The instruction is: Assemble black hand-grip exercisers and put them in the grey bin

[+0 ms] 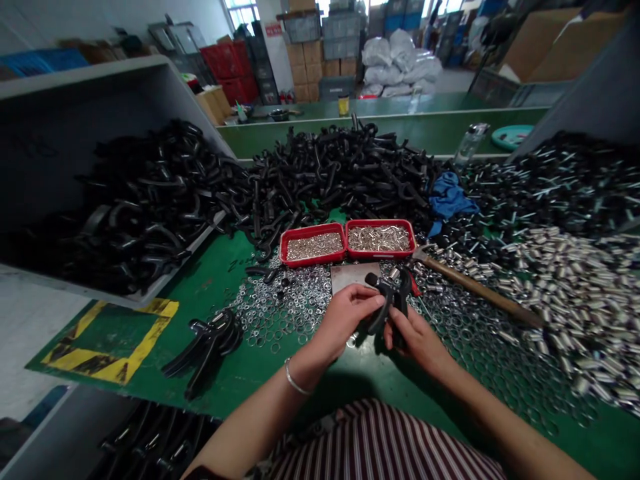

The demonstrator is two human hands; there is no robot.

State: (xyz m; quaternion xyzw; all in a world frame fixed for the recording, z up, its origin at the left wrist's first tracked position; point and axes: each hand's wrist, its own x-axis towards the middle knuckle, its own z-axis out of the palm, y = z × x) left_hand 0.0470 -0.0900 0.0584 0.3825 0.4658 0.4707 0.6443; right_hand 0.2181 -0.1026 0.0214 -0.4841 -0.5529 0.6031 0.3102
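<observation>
My left hand (345,320) and my right hand (415,340) both grip a black pliers-like assembly (390,300) with curved handles and a bit of red at its far end. Just beyond my fingers lies a flat steel plate (350,277). Loose steel washers (275,307) are strewn around my hands on the green work table (210,393). Two red trays (380,238) of small silver parts sit past the plate. A wooden-handled hammer (475,287) rests to the right of my right hand. Similar black assemblies (207,350) lie in a small heap to my left.
A large heap of black curved parts (340,173) fills the table's far side, and a grey bin (125,213) at left holds more. Silver cylinders (565,300) spread right, beside a blue cloth (450,197). Boxes and sacks stand beyond.
</observation>
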